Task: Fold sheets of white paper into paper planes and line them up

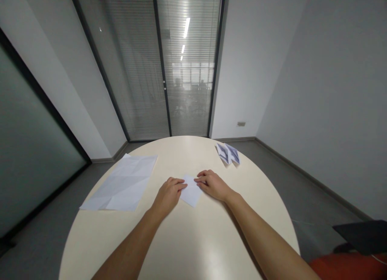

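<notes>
A small folded white paper (pixel 191 192) lies flat on the round cream table (pixel 193 239), near its middle. My left hand (pixel 168 194) rests palm down on the paper's left edge, fingers pressing it. My right hand (pixel 212 184) rests palm down on the paper's upper right edge, its fingertips nearly meeting those of the left hand. Both hands press the paper onto the tabletop; neither lifts it.
A large creased white sheet (pixel 122 183) lies flat on the table's left side. A small folded paper piece (pixel 228 154) sits near the far right rim. Beyond the table are glass doors with blinds (pixel 163 66). A dark object (pixel 363 234) and something red (pixel 350 266) sit at lower right.
</notes>
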Demonstrator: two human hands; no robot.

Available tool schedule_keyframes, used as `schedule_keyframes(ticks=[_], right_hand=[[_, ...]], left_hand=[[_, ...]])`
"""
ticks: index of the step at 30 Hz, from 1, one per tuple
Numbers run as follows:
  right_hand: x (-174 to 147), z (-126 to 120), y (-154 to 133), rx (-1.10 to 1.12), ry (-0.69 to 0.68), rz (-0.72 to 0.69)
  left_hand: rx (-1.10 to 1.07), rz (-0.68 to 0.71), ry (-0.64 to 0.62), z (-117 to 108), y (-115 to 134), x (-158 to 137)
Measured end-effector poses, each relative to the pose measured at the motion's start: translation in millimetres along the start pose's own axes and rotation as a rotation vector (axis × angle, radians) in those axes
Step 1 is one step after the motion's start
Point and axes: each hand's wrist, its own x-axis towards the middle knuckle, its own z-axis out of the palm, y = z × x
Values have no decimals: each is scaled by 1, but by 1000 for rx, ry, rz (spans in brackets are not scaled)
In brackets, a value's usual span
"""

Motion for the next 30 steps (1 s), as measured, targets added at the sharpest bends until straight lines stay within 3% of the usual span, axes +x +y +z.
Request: schedule_keyframes(ticks=[7,12,17,30], right_hand=[[-2,-2,0,49,37,68],[-1,-7,-13,150,12,30],[-1,-12,-21,248,-56,-66],[-1,1,-15,169,8,-49]], left_hand=[[35,10,-52,-7,4,0],[64,-33,-68,-15,11,0],[36,17,-25,-15,14,-2],[-20,80,-20,-13,14,-6]])
